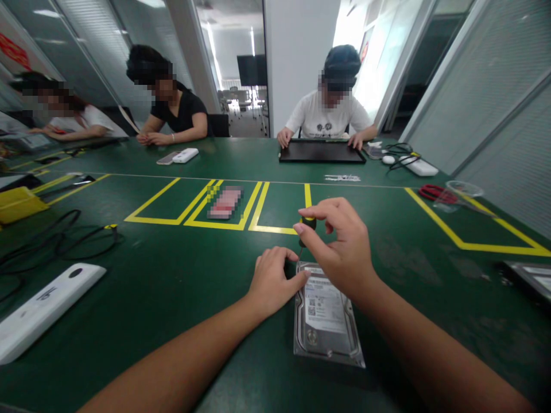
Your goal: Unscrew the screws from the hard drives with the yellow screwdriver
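A hard drive [327, 310] with a white label lies flat on the green table in front of me. My left hand [275, 281] grips its far left corner, thumb on the top face and fingers bent around the edge. Above that same corner, my right hand [340, 235] pinches a screwdriver [306, 232] with a dark and yellow handle. The screwdriver stands upright, its thin shaft pointing down at the drive's corner beside my left fingertips. Where its tip meets the drive is too small to make out.
Yellow tape [215, 226] marks out boxes on the table [206, 269]; a pink phone-like item [226, 202] lies in one. A white power bank-like case [47, 310] and black cables [64, 235] are left. Another drive [531, 281] sits right. Across, a person handles a black panel [322, 151].
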The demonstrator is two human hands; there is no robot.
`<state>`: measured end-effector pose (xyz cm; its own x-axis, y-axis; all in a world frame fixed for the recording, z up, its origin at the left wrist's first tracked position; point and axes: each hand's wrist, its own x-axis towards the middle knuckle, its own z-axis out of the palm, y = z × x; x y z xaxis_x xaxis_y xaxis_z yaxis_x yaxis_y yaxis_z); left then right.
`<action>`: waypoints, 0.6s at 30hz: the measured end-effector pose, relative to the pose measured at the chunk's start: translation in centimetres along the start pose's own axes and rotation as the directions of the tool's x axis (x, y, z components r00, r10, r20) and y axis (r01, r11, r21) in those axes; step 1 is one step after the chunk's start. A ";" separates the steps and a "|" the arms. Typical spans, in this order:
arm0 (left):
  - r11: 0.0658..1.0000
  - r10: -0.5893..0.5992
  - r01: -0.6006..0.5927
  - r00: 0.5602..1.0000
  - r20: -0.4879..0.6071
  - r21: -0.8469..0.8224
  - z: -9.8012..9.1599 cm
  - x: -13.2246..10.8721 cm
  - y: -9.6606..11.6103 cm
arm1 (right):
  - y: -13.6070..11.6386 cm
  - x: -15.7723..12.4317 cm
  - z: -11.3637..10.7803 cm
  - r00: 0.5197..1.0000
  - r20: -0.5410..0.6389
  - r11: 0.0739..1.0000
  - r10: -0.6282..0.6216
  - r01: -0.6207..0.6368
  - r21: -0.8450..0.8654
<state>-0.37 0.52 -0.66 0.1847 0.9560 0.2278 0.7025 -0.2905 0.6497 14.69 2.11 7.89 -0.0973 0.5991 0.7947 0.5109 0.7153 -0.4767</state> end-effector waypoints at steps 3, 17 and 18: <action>1.000 -0.005 0.005 1.000 0.003 -0.001 -0.1 0.0 0.1 | 0.0 0.1 -0.1 1.000 0.003 1.000 0.000 0.000 -0.026; 1.000 0.013 -0.013 1.000 -0.004 0.007 -0.1 0.0 0.0 | -0.1 0.0 -0.1 1.000 0.011 0.999 -0.014 0.014 -0.033; 1.000 0.015 -0.015 1.000 0.000 0.005 -0.2 0.0 0.0 | -0.1 0.1 -0.1 1.000 0.008 0.999 -0.012 0.012 -0.039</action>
<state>-0.48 0.49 -0.53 0.1948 0.9517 0.2373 0.7029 -0.3042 0.6429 14.73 2.03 8.04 -0.1106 0.5935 0.7972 0.5429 0.7080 -0.4517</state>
